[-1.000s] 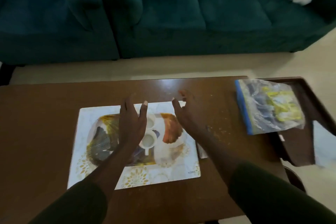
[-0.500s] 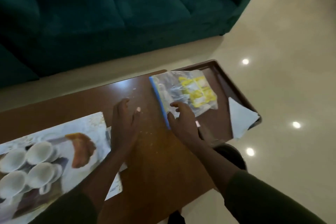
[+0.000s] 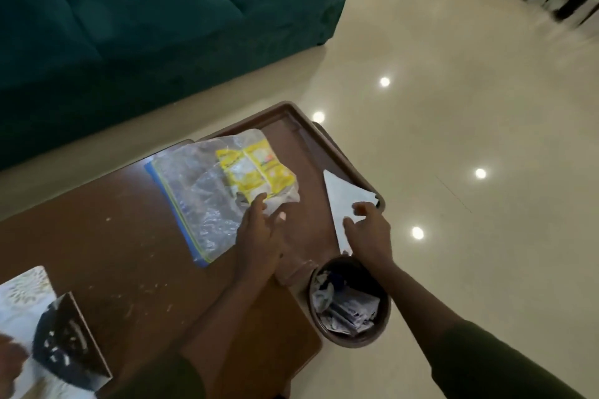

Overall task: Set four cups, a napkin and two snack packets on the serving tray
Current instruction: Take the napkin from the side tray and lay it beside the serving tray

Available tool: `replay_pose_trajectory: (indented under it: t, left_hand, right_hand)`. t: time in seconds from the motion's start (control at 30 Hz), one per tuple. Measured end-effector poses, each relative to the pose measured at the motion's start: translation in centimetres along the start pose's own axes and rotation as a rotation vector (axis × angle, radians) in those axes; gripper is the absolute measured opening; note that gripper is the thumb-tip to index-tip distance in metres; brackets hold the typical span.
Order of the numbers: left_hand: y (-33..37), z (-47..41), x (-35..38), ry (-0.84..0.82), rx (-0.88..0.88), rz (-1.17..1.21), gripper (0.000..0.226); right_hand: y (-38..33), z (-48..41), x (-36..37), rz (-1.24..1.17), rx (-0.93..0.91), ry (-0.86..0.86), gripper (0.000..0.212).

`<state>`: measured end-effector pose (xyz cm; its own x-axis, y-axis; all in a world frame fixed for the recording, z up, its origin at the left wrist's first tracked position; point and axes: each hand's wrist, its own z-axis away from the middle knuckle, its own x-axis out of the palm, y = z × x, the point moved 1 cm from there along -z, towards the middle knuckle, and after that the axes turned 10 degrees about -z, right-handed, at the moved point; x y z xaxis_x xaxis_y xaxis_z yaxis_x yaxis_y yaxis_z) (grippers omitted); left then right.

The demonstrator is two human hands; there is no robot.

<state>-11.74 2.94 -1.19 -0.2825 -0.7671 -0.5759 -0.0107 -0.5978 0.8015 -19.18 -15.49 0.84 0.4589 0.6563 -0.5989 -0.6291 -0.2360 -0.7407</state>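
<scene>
- The brown serving tray sat at the right end of the wooden table, its far and right rims reaching past the table edge over the pale floor.
- A clear zip bag with a blue seal edge lay half on the table and half over the tray's left rim; the yellow snack packets showed through it at its far right corner.
- The left hand rested at the bag's near right corner, fingers loosely spread and one fingertip touching the plastic; whether it gripped the bag could not be told.
- The white napkin lay along the tray's right rim, near its near right corner.
- The right hand sat on the napkin's near end, fingers curled narrow on the paper; an actual pinch could not be made out.
- A round waste bin, filled with crumpled wrappers, stood on the floor just beside the table's right edge, under the right forearm.
- At the table's near left corner a patterned placemat and a dark packet were cut off by the frame and blurred.
- A dark green sofa stood beyond the table's far edge, with two small items on its cushions too cut off to identify.
- No cups were in view.
</scene>
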Motion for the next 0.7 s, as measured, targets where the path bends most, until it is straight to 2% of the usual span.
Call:
replay_pose_trajectory:
  t: [0.13, 0.23, 0.37, 0.57, 0.7]
  left_hand:
    - [1.1, -0.4, 5.2, -0.228, -0.047, 0.097, 0.058]
    - [1.1, -0.1, 8.6, -0.502, -0.13, 0.085, 0.071]
    - [1.3, -0.7, 12.1, -0.679, -0.008, 0.026, 0.07]
    - [1.0, -1.4, 15.5, -0.725, 0.099, -0.431, 0.076]
    - [1.2, -1.2, 15.6, -0.718, 0.196, -0.555, 0.072]
  right_hand:
    - [1.5, -3.6, -2.7, 0.12, 0.003, 0.037, 0.045]
    - [1.7, -6.4, -3.3, 0.272, -0.088, -0.073, 0.042]
    - [1.4, -8.8, -2.6, 0.461, -0.207, -0.182, 0.05]
    - [1.0, -10.7, -1.9, 0.618, -0.347, -0.17, 0.042]
    - [0.9, -11.2, -1.7, 0.76, -0.429, -0.238, 0.044]
